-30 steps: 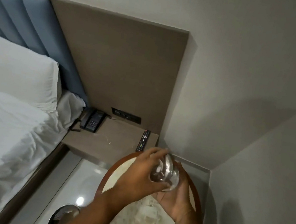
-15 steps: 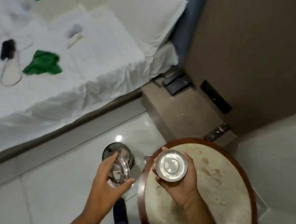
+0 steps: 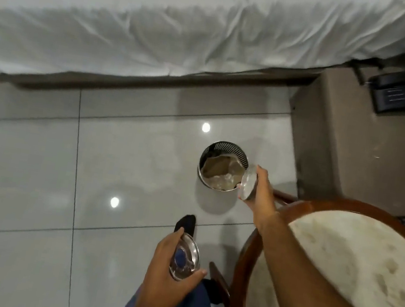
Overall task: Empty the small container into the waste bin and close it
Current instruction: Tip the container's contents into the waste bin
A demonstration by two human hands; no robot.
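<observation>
A round steel waste bin (image 3: 212, 152) with a perforated rim stands on the tiled floor, with paper and clear wrapping inside. My right hand (image 3: 262, 191) holds the small steel container (image 3: 247, 182) tipped on its side at the bin's right rim, its mouth turned toward the bin. My left hand (image 3: 165, 271) holds the container's shiny steel lid (image 3: 185, 257) lower down, near my knee, well apart from the bin.
A round table (image 3: 354, 257) with a wooden rim and pale stone top fills the lower right; my right forearm crosses it. A bed with white sheets (image 3: 136, 25) runs along the top. A bedside shelf (image 3: 354, 149) carries a dark telephone (image 3: 399, 94). My dark-socked foot (image 3: 185, 225) is on the tiles.
The view has swung down to the floor. My right hand carried the container from over the table to the bin's rim and tipped it. My left hand with the lid dropped lower.
</observation>
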